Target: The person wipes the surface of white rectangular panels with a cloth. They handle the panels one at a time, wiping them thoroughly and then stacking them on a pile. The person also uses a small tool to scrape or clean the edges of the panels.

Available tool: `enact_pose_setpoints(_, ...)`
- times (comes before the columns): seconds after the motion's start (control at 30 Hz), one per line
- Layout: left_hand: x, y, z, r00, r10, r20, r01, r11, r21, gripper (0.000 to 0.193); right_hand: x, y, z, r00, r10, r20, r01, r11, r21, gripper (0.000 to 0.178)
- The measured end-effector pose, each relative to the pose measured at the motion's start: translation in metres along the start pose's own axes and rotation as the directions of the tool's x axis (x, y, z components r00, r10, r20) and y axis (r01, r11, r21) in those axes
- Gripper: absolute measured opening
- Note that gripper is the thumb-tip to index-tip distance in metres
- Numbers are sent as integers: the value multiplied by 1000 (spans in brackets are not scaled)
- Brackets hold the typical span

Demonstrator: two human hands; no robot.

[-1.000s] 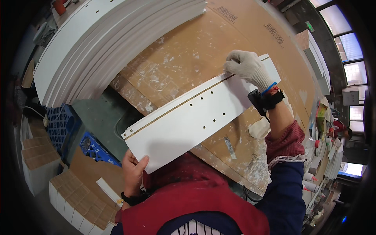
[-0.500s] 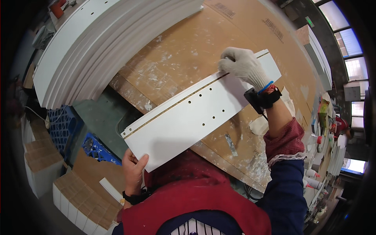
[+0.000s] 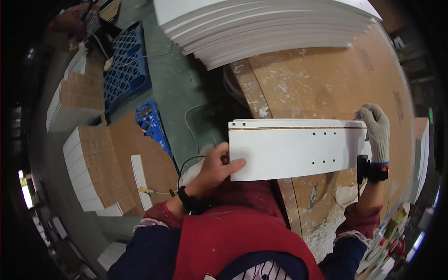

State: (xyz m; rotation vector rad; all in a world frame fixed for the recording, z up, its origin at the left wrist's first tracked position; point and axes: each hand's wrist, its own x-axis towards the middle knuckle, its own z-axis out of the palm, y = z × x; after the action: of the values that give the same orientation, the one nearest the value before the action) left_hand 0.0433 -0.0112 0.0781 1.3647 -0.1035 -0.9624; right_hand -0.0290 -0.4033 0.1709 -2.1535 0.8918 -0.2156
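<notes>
A long white panel (image 3: 280, 151) lies level across my front, with a narrow groove along its far edge, two rows of small dark holes and two more holes at its left end. My left hand (image 3: 217, 165), bare, grips that left end, thumb on top and fingers beneath. At the panel's far right corner, my right hand (image 3: 375, 128) in a white knit glove is closed in a pinch. A small greyish piece (image 3: 357, 114) shows at its fingertips, too small to name. Black bands circle both wrists.
A tall stack of white panels (image 3: 266, 32) stands on the cardboard-covered table (image 3: 308, 79) at the back. On the left are bundled panels (image 3: 95, 172), a blue plastic pallet (image 3: 126, 70) and a narrow white strip (image 3: 141, 182). A cloth (image 3: 346, 195) lies near my right wrist.
The panel has turned from slanting to nearly level and shifted right. My right hand has moved along the far edge to its right end. My left hand keeps its hold; the view has swung left.
</notes>
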Motion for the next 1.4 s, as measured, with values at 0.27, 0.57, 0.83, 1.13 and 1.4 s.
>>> enact_pose_setpoints(0.27,4,-18,-5,999,40,14,-39,999,-8,30,-48,-102,103,857,-313,409,281,950,139,26)
enact_pose_setpoints(0.57,8,-11,10,989,150,-12,-150,973,-173,20,-54,-160,182,616,-492,615,664,745,-70,26)
enact_pose_setpoints(0.83,12,-25,1,980,197,-3,-197,978,-63,20,-60,-177,189,586,-459,668,737,644,-205,26)
enact_pose_setpoints(1.13,7,-12,9,986,168,-9,-166,964,-206,22,-63,-165,188,497,-596,631,829,541,-143,21)
enact_pose_setpoints(1.4,6,-15,3,991,133,15,-127,968,-216,23,-65,-163,190,533,-598,598,833,493,-249,19)
